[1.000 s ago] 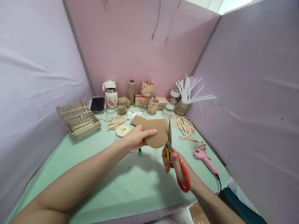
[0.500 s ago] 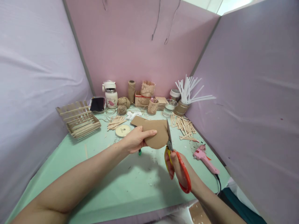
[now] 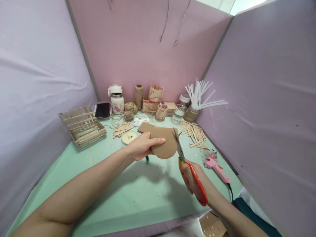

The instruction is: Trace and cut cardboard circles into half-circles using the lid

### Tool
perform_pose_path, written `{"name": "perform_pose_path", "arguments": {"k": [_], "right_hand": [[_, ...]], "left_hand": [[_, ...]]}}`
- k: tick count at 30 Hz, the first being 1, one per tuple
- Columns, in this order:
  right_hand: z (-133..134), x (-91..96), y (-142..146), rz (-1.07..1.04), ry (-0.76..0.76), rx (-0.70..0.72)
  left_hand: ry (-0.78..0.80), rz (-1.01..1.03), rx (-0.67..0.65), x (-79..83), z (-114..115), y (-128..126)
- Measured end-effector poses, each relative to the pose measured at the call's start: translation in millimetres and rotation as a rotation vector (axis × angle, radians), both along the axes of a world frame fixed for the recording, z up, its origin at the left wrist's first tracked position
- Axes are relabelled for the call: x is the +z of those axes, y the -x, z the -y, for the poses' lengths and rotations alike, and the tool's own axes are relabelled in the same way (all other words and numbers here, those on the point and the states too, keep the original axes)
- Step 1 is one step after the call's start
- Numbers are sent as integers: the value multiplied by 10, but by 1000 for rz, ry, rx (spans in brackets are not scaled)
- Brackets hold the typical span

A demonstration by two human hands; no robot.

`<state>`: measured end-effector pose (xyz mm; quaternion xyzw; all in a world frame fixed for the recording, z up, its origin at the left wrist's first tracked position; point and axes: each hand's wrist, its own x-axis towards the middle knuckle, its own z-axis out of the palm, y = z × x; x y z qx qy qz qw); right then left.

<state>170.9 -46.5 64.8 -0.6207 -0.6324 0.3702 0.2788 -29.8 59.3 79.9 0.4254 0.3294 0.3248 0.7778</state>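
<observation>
My left hand (image 3: 142, 146) pinches a brown piece of cardboard (image 3: 164, 149), thumb on top and the other fingers under it. The cardboard is held above the table, and its near edge is rounded. Wrapped round the red and yellow handles of a pair of scissors (image 3: 181, 151) is my right hand (image 3: 194, 176). The scissor blades are parted at the right edge of the cardboard and point away from me. Partly hidden below my left hand, a small green-tipped object (image 3: 147, 160) lies on the table.
A pink glue gun (image 3: 217, 168) lies at right, near loose craft sticks (image 3: 195, 133). Glue sticks (image 3: 197, 95) stand in a holder behind a cup of water (image 3: 178, 116). A slatted stick basket (image 3: 85, 128) is at left; twine balls (image 3: 130, 108) and a white bottle (image 3: 117, 102) line the back.
The scissors and my right hand have shifted slightly right and toward me, and the blades have parted. My left hand and the cardboard have barely moved.
</observation>
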Motion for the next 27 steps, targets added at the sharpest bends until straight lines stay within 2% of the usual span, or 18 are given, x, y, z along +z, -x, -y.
{"name": "perform_pose_path", "arguments": {"k": [3, 13, 16, 21, 27], "right_hand": [[-14, -27, -25, 76, -80, -23], [-25, -115, 90, 71, -29, -17], [-7, -144, 56, 53, -51, 41], [16, -133, -1, -80, -81, 209], [13, -57, 8, -104, -46, 236]], "left_hand": [[-5, -36, -21, 33, -12, 38], [7, 24, 40, 3, -9, 7], [-18, 13, 43, -6, -5, -4], [-37, -43, -22, 19, 33, -13], [-17, -43, -45, 24, 56, -19]]}}
